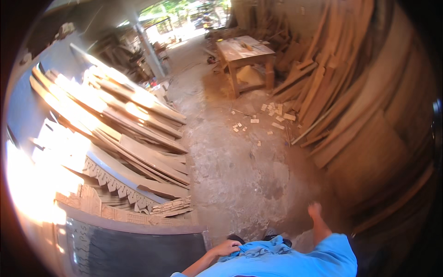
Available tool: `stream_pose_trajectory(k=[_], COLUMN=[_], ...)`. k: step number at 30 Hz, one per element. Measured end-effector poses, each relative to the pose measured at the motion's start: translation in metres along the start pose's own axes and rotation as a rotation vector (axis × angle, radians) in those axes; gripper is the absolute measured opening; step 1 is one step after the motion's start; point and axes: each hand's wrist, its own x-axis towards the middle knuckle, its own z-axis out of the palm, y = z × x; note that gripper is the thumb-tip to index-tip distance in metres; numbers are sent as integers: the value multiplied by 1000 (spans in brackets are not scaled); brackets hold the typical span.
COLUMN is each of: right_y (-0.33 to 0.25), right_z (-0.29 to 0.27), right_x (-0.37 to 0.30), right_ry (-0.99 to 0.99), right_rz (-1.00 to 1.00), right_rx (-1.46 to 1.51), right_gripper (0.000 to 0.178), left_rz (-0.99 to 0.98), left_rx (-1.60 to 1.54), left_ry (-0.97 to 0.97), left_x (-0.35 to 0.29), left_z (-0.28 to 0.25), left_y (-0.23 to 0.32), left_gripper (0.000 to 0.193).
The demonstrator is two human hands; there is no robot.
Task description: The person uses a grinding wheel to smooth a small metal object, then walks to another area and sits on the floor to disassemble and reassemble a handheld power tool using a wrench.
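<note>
My left hand (pixel 227 248) is at the front of the light blue shirt (pixel 286 258), its fingers curled over a fold of the shirt's cloth near the waist. Out to the right, my right hand (pixel 315 210) hangs beside my body above the concrete floor (pixel 235 180). It touches nothing that I can see, and its fingers are small and smeared. Dark shoes (pixel 272 234) show just past the shirt.
Long boards (pixel 134 115) lean in stacks along the left, above a dark framed panel (pixel 143 247). More planks (pixel 318 87) and wide sheets (pixel 364 147) line the right. Ahead stands a wooden table (pixel 244 47), with small wood offcuts (pixel 278 111) scattered on the floor.
</note>
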Motion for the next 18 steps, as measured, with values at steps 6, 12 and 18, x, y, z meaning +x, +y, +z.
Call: stream_pose_trajectory(k=[6,12,18], right_y=[-383,-564,-440], right_z=[-124,-30,95], right_x=[277,354,333], right_ry=[28,-34,-247], right_rz=[-291,-504,-500], right_rx=[603,613,-557], right_gripper=[17,13,16], left_rz=[-172,-356,-160], left_rx=[-810,-918,-840], left_ry=[305,898,1052], left_x=[49,141,242], left_z=[-124,-328,-595], left_y=[7,-84,-23], left_gripper=[33,27,32])
